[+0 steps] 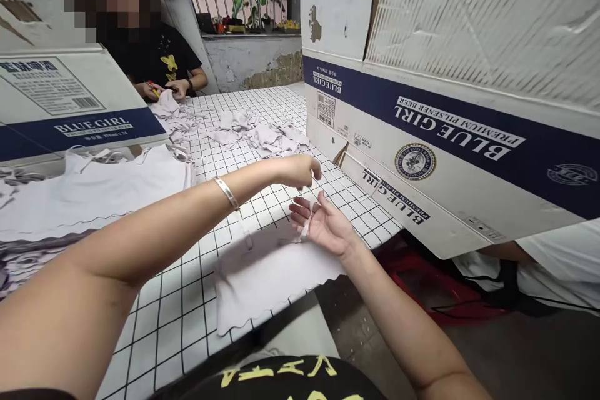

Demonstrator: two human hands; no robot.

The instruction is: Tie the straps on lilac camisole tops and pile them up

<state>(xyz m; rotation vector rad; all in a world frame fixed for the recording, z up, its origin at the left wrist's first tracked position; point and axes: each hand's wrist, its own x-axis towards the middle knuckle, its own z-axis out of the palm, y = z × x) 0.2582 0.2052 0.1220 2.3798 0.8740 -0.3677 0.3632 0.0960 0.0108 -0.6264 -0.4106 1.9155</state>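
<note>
Black yellow-lettered shirt nearest; beyond, a pale camisole lies flat on the gridded tablecloth's near edge, likely freeing its strap across the unclenched right hand; left hand curled, grip unclear.

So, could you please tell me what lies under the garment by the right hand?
The checked tablecloth shows beside the garment; whatever lies directly beneath the garment is covered and cannot be seen.

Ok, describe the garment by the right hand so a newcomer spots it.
Find the white table with black grid lines, then its near edge. The pale garment lies there, a strap across the right hand. Unlike the stack and the heap, it lies alone.
</note>
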